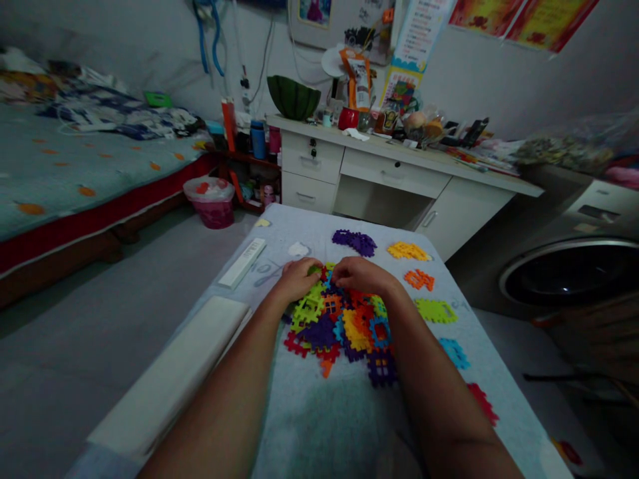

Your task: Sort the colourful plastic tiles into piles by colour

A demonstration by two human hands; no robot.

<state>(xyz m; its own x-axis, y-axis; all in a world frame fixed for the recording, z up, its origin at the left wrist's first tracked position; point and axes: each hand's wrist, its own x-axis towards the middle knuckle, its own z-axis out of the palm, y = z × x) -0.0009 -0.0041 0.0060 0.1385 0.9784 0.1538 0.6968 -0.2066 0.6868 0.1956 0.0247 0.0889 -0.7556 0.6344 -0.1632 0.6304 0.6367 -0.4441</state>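
Note:
A mixed pile of notched plastic building pieces [319,332] in several colours lies on the cloth-covered table, between my forearms. At its far left edge my left hand [299,276] has its fingers curled round a small green building piece [314,270]. Close by on the right, my right hand [363,273] is closed over the pile's far side. Its fingertips point down next to blue and red pieces, and whatever they pinch is hidden. Beyond the hands sits a purple group of pieces [354,241].
Down the table's right side lie yellow [408,251], orange [419,279], green [436,310], blue [454,352] and red pieces [482,403]. A white box [243,263] and a long pale board [174,372] lie at left. Behind stand a cluttered desk [314,156] and a washing machine [564,239].

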